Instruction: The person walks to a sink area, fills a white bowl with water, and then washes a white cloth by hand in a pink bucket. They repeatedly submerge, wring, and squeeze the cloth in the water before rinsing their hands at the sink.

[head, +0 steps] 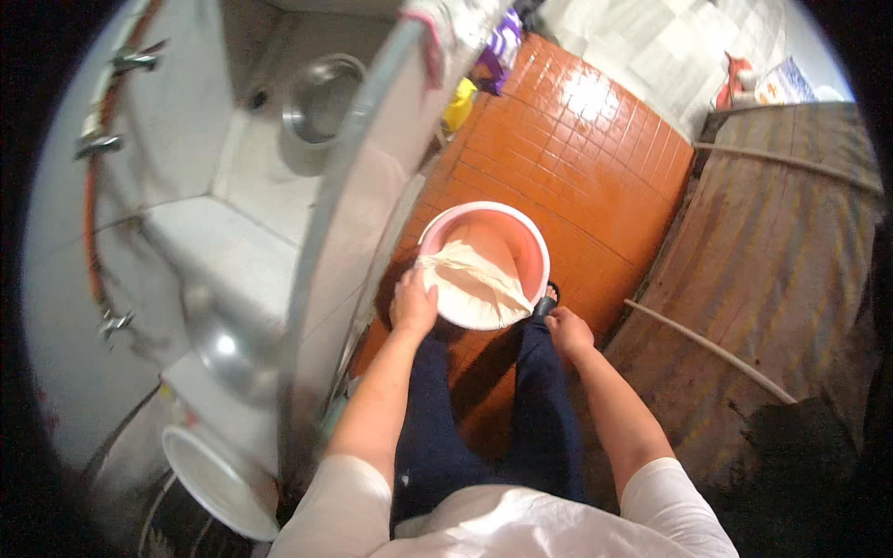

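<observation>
A pink bucket (pixel 534 251) with a pale rim stands on the orange tiled floor just before my feet. Cream-coloured cloth (pixel 481 279) lies across its mouth, gathered along the near side. My left hand (pixel 414 300) is at the bucket's left edge, its fingers closed on the cloth and perhaps the rim. On the other side, my right hand (pixel 566 329) is beside the near right of the bucket, where a corner of the cloth ends; its fingers are bent, and whether they pinch the cloth edge cannot be told.
A low partition wall (pixel 356 195) runs along the left, with a metal basin (pixel 324 101) and taps (pixel 101 145) beyond it. A white tub (pixel 216 481) is at lower left. Brown cloth (pixel 753 265) with thin poles covers the right side. A purple bag (pixel 501 52) lies ahead.
</observation>
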A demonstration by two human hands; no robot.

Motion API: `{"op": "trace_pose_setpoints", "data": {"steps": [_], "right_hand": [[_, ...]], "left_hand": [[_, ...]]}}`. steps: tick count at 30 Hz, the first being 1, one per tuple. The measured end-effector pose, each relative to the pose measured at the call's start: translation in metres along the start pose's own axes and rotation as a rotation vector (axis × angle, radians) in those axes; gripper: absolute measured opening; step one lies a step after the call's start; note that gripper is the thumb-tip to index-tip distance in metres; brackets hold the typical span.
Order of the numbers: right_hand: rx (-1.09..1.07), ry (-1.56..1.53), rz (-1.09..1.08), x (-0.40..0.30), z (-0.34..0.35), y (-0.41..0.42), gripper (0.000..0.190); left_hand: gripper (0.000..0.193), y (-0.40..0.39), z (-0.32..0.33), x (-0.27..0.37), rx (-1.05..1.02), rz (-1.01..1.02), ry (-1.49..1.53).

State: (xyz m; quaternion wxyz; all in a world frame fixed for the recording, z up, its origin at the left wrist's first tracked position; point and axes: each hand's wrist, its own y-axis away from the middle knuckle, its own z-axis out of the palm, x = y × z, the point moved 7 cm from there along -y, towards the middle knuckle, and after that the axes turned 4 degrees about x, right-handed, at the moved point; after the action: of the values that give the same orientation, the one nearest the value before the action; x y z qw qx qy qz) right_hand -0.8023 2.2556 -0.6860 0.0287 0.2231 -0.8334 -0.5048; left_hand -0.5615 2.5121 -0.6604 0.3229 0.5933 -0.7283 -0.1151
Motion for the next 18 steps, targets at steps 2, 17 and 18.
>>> {"op": "trace_pose_setpoints", "data": {"steps": [2, 17, 18], "right_hand": [[0.135, 0.013, -0.03, -0.01, 0.034, -0.033, 0.061], [0.048, -0.316, -0.151, -0.046, 0.118, 0.011, 0.023], [0.065, -0.48, -0.316, -0.068, 0.11, 0.034, 0.022]], "left_hand": [[0.079, -0.051, 0.046, -0.044, -0.042, -0.119, 0.005], [0.027, 0.018, 0.06, -0.055, -0.033, 0.077, -0.027], [0.028, 0.038, 0.052, -0.033, 0.028, 0.232, 0.164]]}}
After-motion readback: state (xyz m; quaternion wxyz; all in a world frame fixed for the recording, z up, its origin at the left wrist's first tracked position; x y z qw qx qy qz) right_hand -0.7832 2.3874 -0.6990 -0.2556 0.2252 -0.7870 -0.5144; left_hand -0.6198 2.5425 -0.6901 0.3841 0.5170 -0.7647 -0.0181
